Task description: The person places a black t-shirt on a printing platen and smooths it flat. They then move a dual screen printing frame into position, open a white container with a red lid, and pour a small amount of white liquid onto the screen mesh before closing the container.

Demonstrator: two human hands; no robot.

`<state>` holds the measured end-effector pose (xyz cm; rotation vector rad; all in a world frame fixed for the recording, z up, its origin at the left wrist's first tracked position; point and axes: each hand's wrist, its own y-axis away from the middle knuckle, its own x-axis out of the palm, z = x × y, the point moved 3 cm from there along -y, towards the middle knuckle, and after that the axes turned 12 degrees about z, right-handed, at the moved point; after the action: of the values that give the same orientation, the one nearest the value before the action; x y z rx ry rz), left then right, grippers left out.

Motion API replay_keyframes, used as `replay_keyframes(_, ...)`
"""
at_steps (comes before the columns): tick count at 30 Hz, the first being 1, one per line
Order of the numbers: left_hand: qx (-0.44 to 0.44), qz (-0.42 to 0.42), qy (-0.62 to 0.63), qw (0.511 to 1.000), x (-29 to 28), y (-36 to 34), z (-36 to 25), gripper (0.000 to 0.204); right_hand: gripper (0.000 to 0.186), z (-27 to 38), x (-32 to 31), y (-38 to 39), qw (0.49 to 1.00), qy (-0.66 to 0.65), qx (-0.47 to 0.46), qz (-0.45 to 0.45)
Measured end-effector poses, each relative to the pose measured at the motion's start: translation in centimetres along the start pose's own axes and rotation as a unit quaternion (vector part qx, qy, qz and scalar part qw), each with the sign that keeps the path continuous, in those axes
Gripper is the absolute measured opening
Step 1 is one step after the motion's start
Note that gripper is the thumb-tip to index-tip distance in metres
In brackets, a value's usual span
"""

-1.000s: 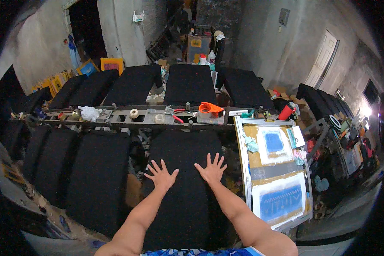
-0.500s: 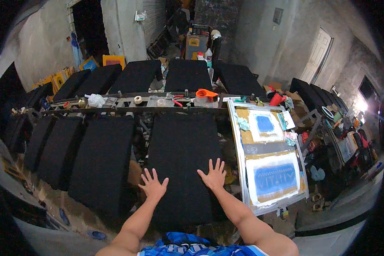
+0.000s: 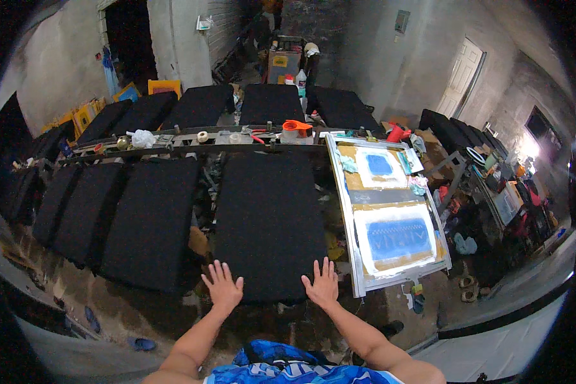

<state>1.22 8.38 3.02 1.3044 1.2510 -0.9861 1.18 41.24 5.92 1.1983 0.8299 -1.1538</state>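
Both of my hands lie at the near corners of a long black cloth-covered board (image 3: pixel 269 217). My left hand (image 3: pixel 224 287) rests at its left edge, palm down with fingers spread. At the right edge my right hand (image 3: pixel 322 283) is likewise spread, fingers pointing away from me. Neither hand holds anything. The black cloth between them looks flat and smooth. Just right of the board lies a silk-screen frame (image 3: pixel 350 243) with pale rails. It carries two blue stencil areas, a far one (image 3: pixel 381 165) and a larger near one (image 3: pixel 398 239).
More black boards (image 3: pixel 148 224) stand in a row to the left, others beyond the central rail (image 3: pixel 192 148). On that rail sit an orange tape dispenser (image 3: pixel 297 126), a white plastic bag (image 3: pixel 142 138) and a tape roll (image 3: pixel 202 136). A cluttered shelf (image 3: pixel 493 198) stands right.
My hands have slid toward me along the board's sides to its near corners. The board's near edge now shows. The whole view has shifted slightly.
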Motion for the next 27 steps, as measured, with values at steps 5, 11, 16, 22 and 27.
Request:
replay_keyframes(5, 0.165, -0.018, 0.010, 0.986, 0.2, 0.8, -9.6, 0.078, 0.077, -1.2, 1.3, -1.0, 0.995, -0.088, -0.030, -0.030)
replay_keyframes(11, 0.397, 0.107, -0.038, 0.911, 0.3, 2.6, -22.3, 0.073, 0.066, -4.4, 2.7, -3.0, 0.928, -0.367, -0.059, -0.037)
replay_keyframes(16, 0.511, 0.227, -0.149, 0.816, 1.2, 0.8, -24.4, 0.049, 0.065, -5.4, 1.7, -2.3, 0.947, -0.320, -0.021, -0.027)
replay_keyframes(22, 0.462, 0.009, -0.054, 0.885, 1.2, -0.1, -14.9, 0.054, 0.060, 0.6, 2.0, 0.6, 0.989, 0.017, -0.116, -0.090)
replay_keyframes(27, 0.152, 0.031, 0.020, 0.988, -1.1, -1.4, -9.1, 0.073, 0.060, 5.2, 1.3, 0.2, 0.970, 0.101, -0.219, -0.032)
